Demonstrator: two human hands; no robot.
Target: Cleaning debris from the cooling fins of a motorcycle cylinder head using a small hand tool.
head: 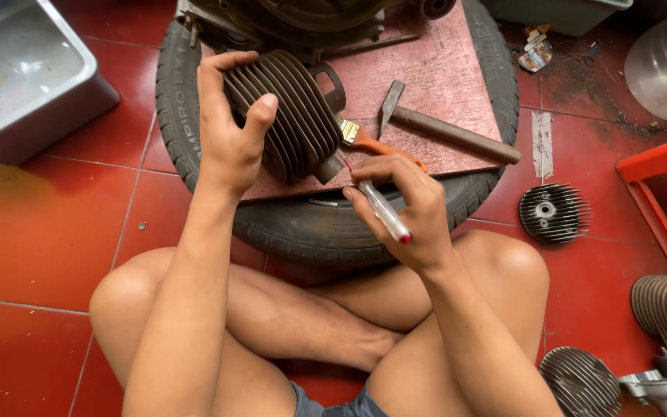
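We see the left hand (229,131) gripping a finned engine cylinder (291,116) above the red board (441,85) on a tyre (326,228), while the right hand (403,201) closes on a clear-handled screwdriver (380,207), tip at the cylinder's base (scraping, we judge; steady pressure needed). A crumpled wrapper (536,51) lies on the floor (40,232) beyond.

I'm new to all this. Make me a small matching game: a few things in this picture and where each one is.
Things:
1. finned cylinder
2. screwdriver
3. hammer
4. metal tray

Places:
a. lying on the red board over the tyre
b. on the floor, upper left
c. gripped in the left hand
d. held in the right hand

Pairs: 1-c, 2-d, 3-a, 4-b
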